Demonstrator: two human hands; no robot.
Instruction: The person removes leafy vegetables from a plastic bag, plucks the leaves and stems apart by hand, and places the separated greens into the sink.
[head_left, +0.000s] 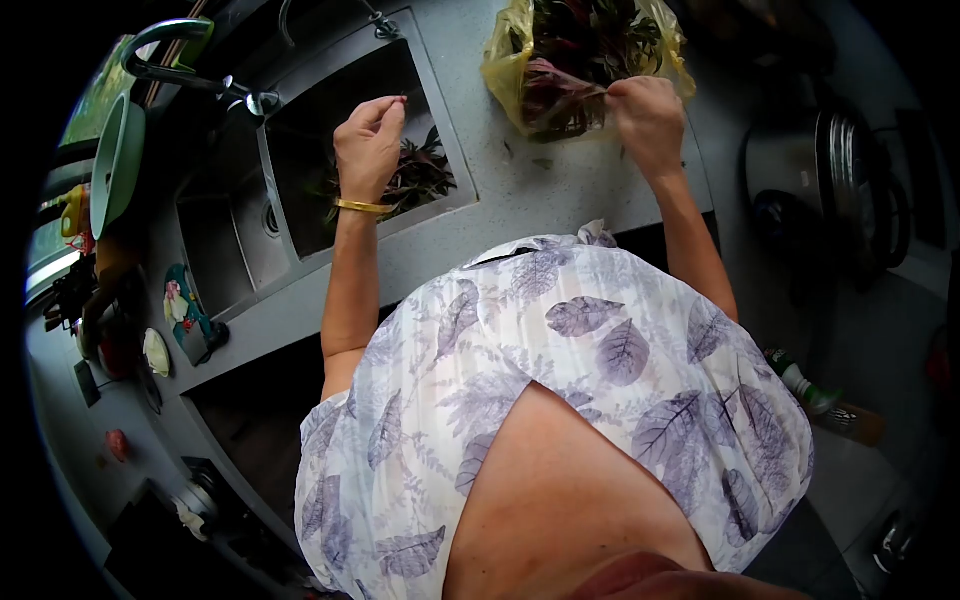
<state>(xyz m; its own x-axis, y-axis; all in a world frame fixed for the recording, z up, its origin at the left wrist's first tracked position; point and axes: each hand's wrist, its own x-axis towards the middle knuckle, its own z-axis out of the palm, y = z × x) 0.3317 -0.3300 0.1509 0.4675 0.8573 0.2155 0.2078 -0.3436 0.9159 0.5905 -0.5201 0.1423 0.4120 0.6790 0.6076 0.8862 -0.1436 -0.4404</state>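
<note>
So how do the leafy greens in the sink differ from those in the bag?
The sink greens lie loose in the basin; the bagged greens are bunched in an open yellow plastic bag. The bagged greens show a pinkish-purple patch beside the right hand; the sink greens look mostly dark. Both are leafy.

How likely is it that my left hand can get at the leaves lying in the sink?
Very likely yes: your left hand is over the sink, right by the leaves, and nothing visible blocks the way.
</note>
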